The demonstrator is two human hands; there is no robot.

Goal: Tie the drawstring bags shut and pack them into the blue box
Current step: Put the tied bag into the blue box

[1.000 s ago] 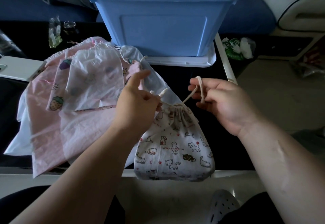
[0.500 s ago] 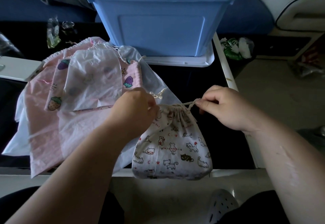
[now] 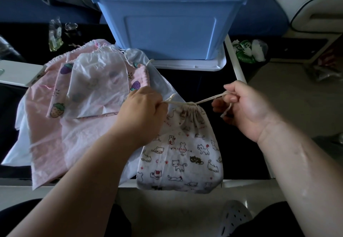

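Pulling cord ends apart: left hand [image 3: 143, 104] fisted on one end, right hand [image 3: 245, 106] pinching other. Drawstring [image 3: 207, 99] taut over gathered neck of cat-print bag [image 3: 185, 147], which lies between hands. Judgement: pull level with equal tension, seat knot snug against neck. Blue box [image 3: 167, 23] beyond, apart.

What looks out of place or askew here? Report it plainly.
The cat-print bag hangs partly over the near edge of the table while the left hand and right hand pull its cord sideways. The loose pink and white bags lie in a crooked heap on the left. Nothing looks spilled or torn.
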